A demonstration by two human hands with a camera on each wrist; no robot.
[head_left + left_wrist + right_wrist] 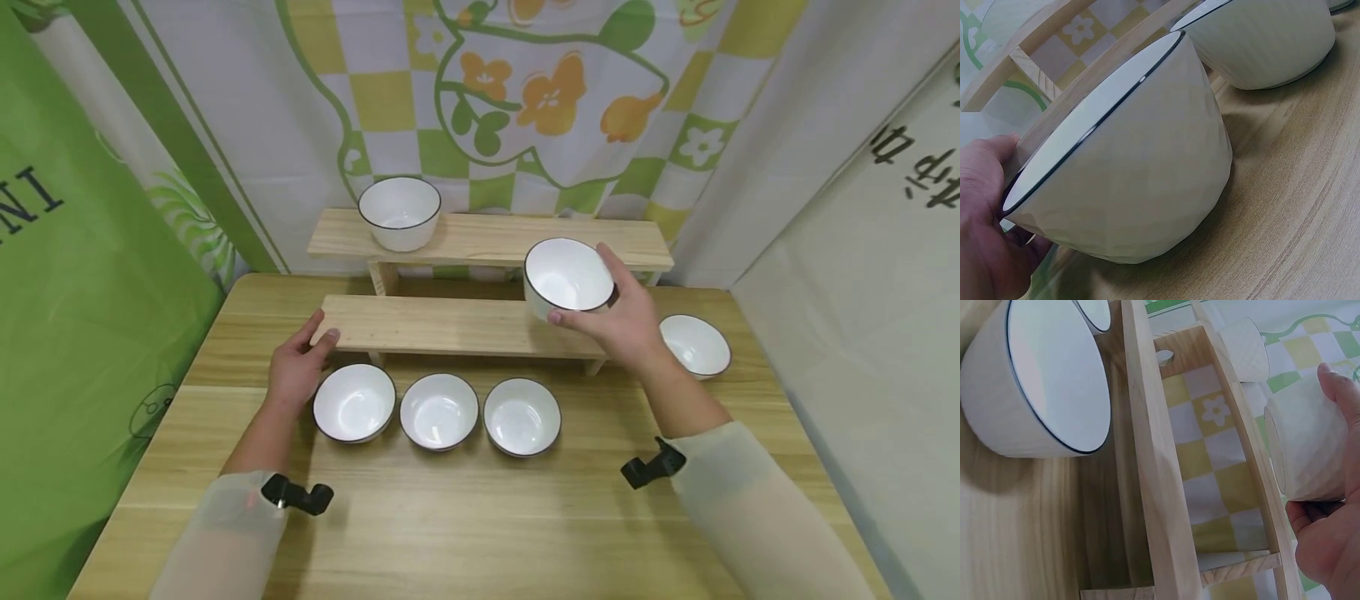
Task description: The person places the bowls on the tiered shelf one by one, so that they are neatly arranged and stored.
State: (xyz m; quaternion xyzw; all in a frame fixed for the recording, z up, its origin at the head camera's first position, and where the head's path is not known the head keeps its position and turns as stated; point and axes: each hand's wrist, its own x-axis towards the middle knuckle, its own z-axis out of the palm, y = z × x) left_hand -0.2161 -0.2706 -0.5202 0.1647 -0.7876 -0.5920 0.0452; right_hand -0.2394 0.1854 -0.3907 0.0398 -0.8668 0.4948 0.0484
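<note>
You're holding a bowl point(567, 277) by its right side in your right hand point(628, 323), near the upper shelf's point(480, 237) right half, your left hand point(294, 371) gripping the lower shelf's point(427, 325) left end.

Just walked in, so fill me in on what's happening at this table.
A person's right grip holds a white bowl up at the right part of a two-tier wooden stand, while their left grip holds the left end of the lower shelf. One bowl already stands on the left part of the upper shelf. Three more bowls stand in a row on the table in front, and another bowl is off to the right.
</note>
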